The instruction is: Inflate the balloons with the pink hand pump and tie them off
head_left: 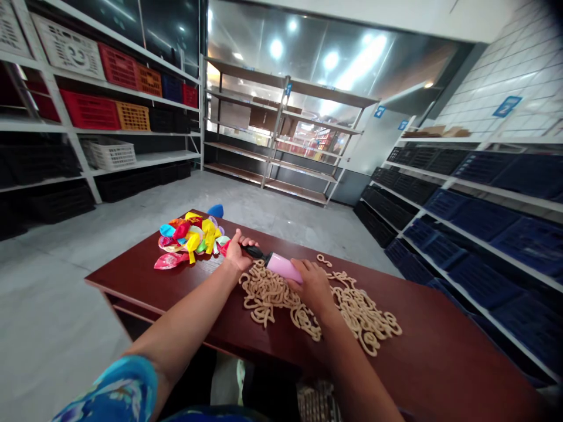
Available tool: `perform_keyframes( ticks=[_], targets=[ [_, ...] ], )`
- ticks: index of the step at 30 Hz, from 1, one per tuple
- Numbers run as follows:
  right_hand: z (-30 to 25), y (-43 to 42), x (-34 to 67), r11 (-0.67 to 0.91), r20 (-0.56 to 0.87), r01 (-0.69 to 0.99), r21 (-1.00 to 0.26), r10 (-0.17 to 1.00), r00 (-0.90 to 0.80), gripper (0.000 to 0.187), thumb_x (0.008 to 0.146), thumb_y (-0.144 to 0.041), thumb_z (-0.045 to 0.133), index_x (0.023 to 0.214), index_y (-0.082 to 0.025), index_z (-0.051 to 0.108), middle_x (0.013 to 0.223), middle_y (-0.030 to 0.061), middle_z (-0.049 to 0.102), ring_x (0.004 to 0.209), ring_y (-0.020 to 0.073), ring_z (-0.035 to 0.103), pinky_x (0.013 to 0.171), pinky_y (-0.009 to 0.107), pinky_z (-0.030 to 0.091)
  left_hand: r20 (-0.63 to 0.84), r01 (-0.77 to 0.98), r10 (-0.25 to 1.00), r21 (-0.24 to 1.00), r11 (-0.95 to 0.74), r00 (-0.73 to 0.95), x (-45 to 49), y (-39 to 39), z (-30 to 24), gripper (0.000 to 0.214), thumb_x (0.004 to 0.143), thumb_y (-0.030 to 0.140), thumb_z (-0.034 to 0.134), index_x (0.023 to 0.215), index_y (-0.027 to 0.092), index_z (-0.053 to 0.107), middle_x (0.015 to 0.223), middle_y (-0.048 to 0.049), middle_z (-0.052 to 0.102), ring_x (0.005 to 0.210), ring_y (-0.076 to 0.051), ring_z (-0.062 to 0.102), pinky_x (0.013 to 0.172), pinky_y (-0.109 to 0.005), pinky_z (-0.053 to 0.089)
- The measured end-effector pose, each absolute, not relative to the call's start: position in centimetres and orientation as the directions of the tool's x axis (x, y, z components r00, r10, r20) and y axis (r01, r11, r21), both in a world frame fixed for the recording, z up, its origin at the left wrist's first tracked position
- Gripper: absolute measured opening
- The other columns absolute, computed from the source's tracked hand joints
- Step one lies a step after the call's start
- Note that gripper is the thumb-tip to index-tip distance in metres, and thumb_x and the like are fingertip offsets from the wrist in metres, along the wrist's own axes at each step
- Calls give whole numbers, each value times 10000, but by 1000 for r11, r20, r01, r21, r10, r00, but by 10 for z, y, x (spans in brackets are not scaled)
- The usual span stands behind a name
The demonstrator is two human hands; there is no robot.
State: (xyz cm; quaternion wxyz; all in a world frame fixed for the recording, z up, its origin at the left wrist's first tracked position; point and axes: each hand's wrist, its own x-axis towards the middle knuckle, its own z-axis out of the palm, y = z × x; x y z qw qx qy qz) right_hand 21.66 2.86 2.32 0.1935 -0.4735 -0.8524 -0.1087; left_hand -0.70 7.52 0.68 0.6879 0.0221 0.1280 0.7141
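Observation:
A balloon pump [284, 267] with a pink barrel and a black end lies across the middle of the table, held between both hands. My left hand [238, 253] is closed around the black end, its thumb pointing up. Around the pink barrel, my right hand [311, 282] has its fingers wrapped from above. A red balloon [224, 248] shows just beside my left hand; whether it is held there I cannot tell. Several limp, colourful balloons [193, 239] lie in a heap to the left. Beneath and right of the pump spreads a pile of beige, curled hook-like pieces [272, 293].
The dark red table [145, 287] has its front edge close to my body. Behind its far left corner a blue object [215, 211] sticks up. Racks with crates [90, 110] stand left, blue bins [470, 258] right, and a metal shelf [281, 140] at the back.

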Motion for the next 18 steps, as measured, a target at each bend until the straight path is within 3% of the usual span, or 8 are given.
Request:
perform_keyframes(
  ticks=[6, 12, 18],
  targets=[
    [4, 48, 216, 568, 470, 822, -37, 736, -487, 516, 770, -423, 568, 1229, -207, 471, 1080, 99, 579, 942, 221, 512, 829, 341, 376, -191, -923, 955, 353, -151, -229, 3, 89, 26, 437, 803, 448, 487, 531, 195, 256, 417, 65, 276, 375, -89, 374, 482, -276, 414],
    [-26, 61, 228, 531, 514, 833, -158, 764, -390, 844, 673, -507, 633, 1348, -136, 287, 1203, 153, 523, 1046, 259, 510, 864, 375, 392, -127, -865, 954, 467, -184, -271, 20, 94, 52, 439, 782, 381, 535, 523, 203, 228, 403, 80, 223, 332, -73, 311, 427, -250, 366],
    [-26, 59, 229, 383, 449, 882, -275, 862, -235, 552, 682, -458, 625, 1143, -199, 467, 1021, 79, 603, 899, 212, 578, 726, 300, 428, 80, -899, 991, 416, -135, -111, 37, 90, 66, 386, 718, 428, 610, 557, 187, 354, 466, 56, 336, 430, -82, 430, 516, -253, 423]
  ],
)
